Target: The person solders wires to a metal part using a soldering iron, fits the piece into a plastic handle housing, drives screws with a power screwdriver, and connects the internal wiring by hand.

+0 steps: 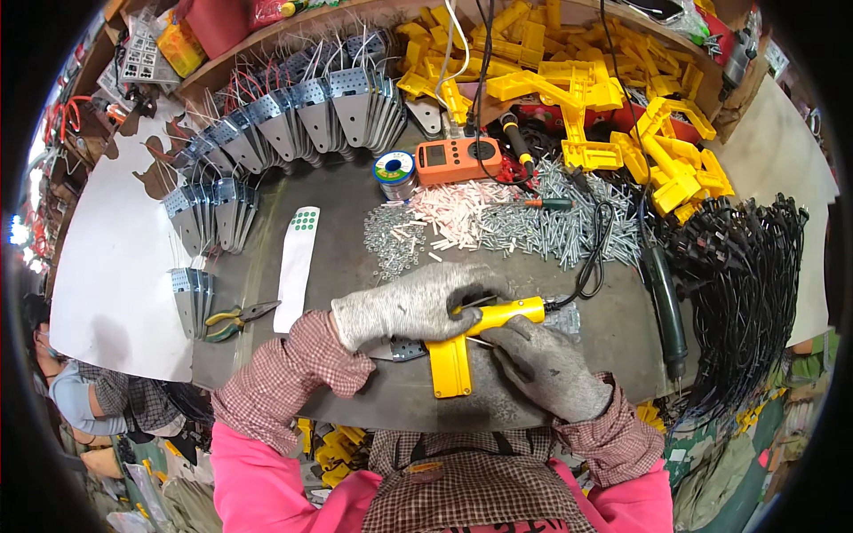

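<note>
Your left hand [418,306], in a pale knit glove, lay over the left end of the yellow housing [498,315] with its fingers curled round it, gripping. Your right hand [546,369], in a greyer glove, was bent in at the near side of the piece, its fingertips drawn together beside a thin metal rod [480,341] — whether they pinched that rod, I cannot tell.

The housing was in front of your chest, over the near part of the dark bench top [342,222]. Its long axis ran across you, tilted so that the right end sat farther away than the left; from that right end came a black cable [600,258]. Its stubby handle pointed back toward you, nearly at right angles to the body. A perforated metal plate [408,349] showed below your left hand.

As for labels, the white strip [298,258] to your left bore rows of green round stickers at its far end, too small to read. The solder spool [394,173] had a blue-and-green label, and the orange meter [458,161] a small grey screen. Lettering showed low on your checked apron [462,493] — partly cut off.
</note>
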Available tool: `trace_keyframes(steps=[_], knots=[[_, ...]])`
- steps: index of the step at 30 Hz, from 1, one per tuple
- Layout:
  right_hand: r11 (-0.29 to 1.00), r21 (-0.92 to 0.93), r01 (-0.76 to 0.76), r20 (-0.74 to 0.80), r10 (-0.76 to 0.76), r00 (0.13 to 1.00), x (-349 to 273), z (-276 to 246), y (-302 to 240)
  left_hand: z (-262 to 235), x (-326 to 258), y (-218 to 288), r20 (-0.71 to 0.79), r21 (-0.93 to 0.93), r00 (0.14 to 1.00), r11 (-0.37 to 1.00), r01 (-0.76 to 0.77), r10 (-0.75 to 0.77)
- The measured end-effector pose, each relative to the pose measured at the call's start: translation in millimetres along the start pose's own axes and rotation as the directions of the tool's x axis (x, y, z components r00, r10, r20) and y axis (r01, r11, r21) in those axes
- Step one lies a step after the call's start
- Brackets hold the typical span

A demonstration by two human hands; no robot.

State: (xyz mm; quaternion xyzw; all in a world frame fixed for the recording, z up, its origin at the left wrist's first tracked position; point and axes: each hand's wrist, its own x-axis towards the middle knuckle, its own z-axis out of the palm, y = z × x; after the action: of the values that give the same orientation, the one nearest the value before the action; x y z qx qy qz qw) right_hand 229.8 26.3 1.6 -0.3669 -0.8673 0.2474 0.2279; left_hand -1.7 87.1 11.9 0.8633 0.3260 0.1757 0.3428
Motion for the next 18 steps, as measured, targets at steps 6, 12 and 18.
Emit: trace_keyframes(steps=[6,12,18], knots=[[1.000,-0.026,-0.012,0.010,0.012,1.000,6.9,-0.2,-2.9,27.6,-11.4,2.1,-0.104,0.322,0.994,0.947,0.005,0.030],[0.998,0.069,-0.017,0.083,0.011,0.996,2.1,6.1,8.3,28.9,-10.3,-2.9,-0.181,0.308,0.981,0.951,-0.013,0.072],[0.979,-0.144,0.145,0.218,-0.111,0.970,21.1,-12.5,14.1,28.5,-3.9,-5.6,-0.204,0.247,0.976,0.969,-0.019,0.071]])
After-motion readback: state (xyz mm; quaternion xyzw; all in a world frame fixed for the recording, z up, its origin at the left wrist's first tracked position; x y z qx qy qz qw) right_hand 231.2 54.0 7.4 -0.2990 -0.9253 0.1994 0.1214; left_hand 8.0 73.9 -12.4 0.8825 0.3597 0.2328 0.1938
